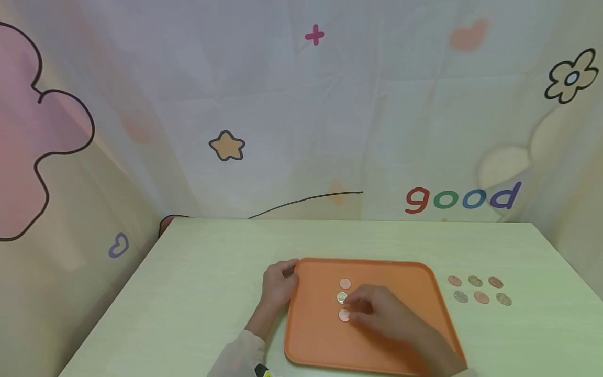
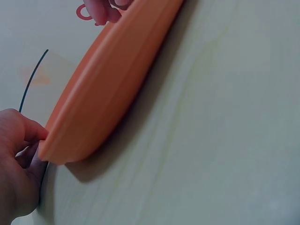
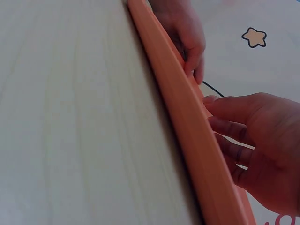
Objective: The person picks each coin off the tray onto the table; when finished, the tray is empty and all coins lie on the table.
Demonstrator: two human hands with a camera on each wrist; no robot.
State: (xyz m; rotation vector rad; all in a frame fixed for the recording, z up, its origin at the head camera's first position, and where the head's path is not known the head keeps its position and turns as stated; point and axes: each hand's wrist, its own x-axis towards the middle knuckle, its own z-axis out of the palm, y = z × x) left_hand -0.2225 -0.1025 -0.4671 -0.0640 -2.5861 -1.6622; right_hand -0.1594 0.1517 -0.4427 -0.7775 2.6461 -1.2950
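Note:
An orange tray (image 1: 395, 298) lies on the table, with three coins in a column on its floor: an upper coin (image 1: 345, 283), a gold-toned middle coin (image 1: 342, 298) and a lower coin (image 1: 344, 315). My left hand (image 1: 279, 285) grips the tray's far left corner; in the left wrist view its thumb and fingers pinch the rim. Over the tray, my right hand (image 1: 386, 314) has its fingertips right at the middle and lower coins. Its thumb and fingers (image 3: 229, 126) are spread and loosely bent, with nothing showing between them; the tray wall hides the coins in that view.
To the right of the tray, several coins lie on the pale wooden table (image 1: 188, 303) in two rows, one a silvery coin (image 1: 460, 297). Behind the table hangs a patterned cloth (image 1: 292, 104) with a star, a flower and the word "good".

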